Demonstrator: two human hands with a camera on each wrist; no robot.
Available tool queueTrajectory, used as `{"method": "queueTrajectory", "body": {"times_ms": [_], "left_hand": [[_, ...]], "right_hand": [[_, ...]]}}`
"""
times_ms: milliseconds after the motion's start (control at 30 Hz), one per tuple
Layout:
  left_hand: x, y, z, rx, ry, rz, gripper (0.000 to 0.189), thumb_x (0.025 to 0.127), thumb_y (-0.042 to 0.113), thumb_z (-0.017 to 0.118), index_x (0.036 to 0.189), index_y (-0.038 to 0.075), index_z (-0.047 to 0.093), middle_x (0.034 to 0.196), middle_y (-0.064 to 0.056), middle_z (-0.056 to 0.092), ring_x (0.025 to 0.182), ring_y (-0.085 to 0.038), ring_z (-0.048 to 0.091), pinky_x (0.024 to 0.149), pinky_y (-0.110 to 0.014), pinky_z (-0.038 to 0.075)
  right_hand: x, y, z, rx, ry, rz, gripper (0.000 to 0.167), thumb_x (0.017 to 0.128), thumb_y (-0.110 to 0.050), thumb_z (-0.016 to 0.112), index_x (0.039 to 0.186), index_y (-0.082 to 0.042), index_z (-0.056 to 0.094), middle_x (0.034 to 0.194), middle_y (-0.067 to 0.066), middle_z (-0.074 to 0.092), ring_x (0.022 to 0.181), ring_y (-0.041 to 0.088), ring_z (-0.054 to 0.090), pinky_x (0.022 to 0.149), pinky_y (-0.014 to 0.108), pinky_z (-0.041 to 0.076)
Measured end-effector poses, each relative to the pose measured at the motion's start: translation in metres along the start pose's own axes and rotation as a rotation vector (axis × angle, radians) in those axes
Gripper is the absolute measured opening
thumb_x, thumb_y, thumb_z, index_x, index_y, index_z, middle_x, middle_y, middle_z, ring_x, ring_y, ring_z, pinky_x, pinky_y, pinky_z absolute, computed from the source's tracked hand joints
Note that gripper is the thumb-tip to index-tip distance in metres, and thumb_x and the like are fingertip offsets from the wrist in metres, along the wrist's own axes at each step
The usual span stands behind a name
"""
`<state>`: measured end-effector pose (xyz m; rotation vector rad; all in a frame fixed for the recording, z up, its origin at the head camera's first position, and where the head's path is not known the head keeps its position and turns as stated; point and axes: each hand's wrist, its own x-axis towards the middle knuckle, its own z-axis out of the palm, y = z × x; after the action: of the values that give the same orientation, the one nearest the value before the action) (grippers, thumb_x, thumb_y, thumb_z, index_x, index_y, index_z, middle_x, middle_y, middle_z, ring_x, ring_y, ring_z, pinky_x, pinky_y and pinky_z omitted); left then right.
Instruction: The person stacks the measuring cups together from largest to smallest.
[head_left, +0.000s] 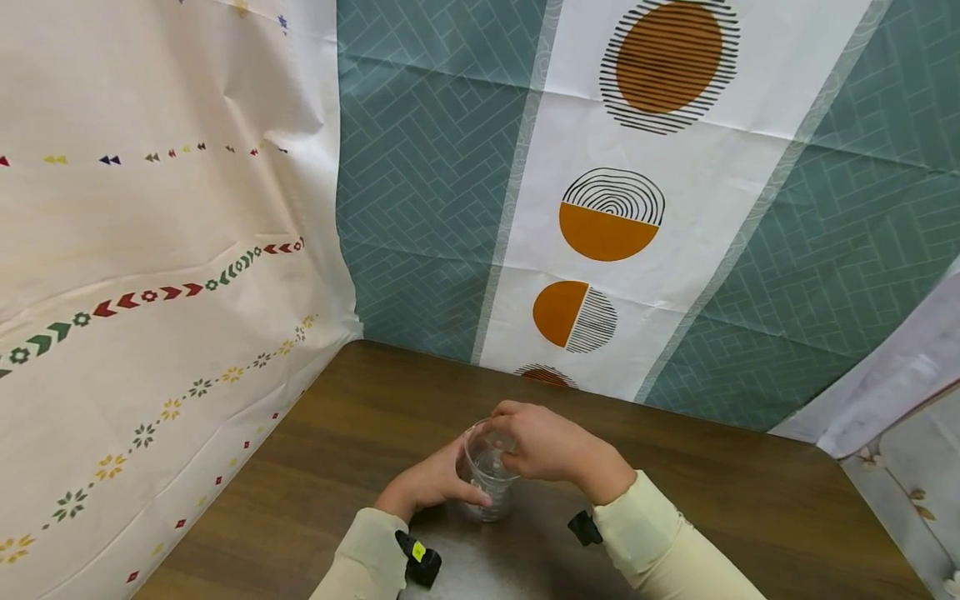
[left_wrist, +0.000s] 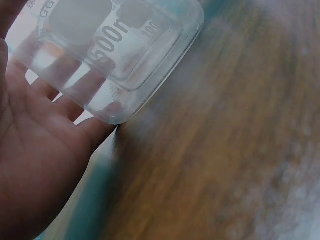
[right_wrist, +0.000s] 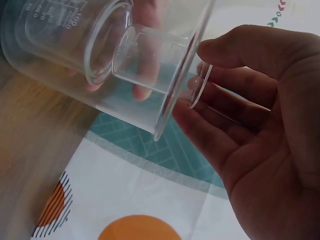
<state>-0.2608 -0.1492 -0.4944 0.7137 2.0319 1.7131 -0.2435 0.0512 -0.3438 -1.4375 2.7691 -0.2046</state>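
A large clear beaker [head_left: 489, 492] marked 500 ml stands near the middle of the table. My left hand [head_left: 431, 483] holds it from the left side, fingers round the wall, as the left wrist view also shows on the beaker [left_wrist: 145, 65]. Inside it sits a smaller graduated beaker [right_wrist: 57, 27]. At the mouth, my right hand [head_left: 551, 446] pinches a still smaller clear glass vessel [right_wrist: 167, 77] by its rim, thumb and fingers around it. That vessel is partly inside the large beaker, its lower end at the inner beaker's rim. Whether those two touch is hard to tell.
The brown wooden table [head_left: 712, 492] extends to both sides of the beakers. Behind it hangs a teal and white patterned cloth [head_left: 427, 192]; a cream patterned cloth [head_left: 172, 225] borders the left. Black straps [head_left: 423, 567] are on the wrists.
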Motion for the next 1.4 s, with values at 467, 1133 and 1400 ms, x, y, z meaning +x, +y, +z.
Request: {"method": "queueTrajectory", "body": {"times_ms": [467, 1133, 1400], "left_hand": [[0.0, -0.001, -0.001, 0.012, 0.004, 0.006, 0.107, 0.076, 0.027, 0.083, 0.155, 0.032, 0.011, 0.155, 0.004, 0.029, 0.132, -0.02, 0.04, 0.11, -0.045, 0.036], [-0.001, 0.002, -0.002, 0.004, -0.016, 0.006, 0.107, 0.078, 0.027, 0.082, 0.155, 0.032, 0.008, 0.16, 0.008, 0.019, 0.139, -0.019, 0.034, 0.115, -0.049, 0.029], [-0.002, 0.002, -0.001, 0.02, -0.001, -0.01, 0.11, 0.076, 0.029, 0.083, 0.156, 0.026, 0.007, 0.161, 0.006, 0.017, 0.141, -0.019, 0.031, 0.116, -0.05, 0.026]], "right_hand": [[0.003, 0.004, 0.012, 0.011, -0.052, -0.008, 0.034, 0.085, -0.013, 0.069, 0.118, -0.01, 0.068, 0.121, 0.002, 0.062, 0.105, 0.015, 0.062, 0.092, 0.029, 0.052], [0.011, 0.012, 0.02, 0.022, -0.122, -0.037, 0.032, 0.083, -0.012, 0.07, 0.115, -0.013, 0.069, 0.123, 0.0, 0.062, 0.11, 0.014, 0.061, 0.094, 0.03, 0.051], [0.017, 0.013, 0.022, 0.006, -0.161, -0.061, 0.031, 0.082, -0.008, 0.072, 0.112, -0.011, 0.07, 0.119, 0.0, 0.065, 0.109, 0.013, 0.062, 0.093, 0.028, 0.051]]}}
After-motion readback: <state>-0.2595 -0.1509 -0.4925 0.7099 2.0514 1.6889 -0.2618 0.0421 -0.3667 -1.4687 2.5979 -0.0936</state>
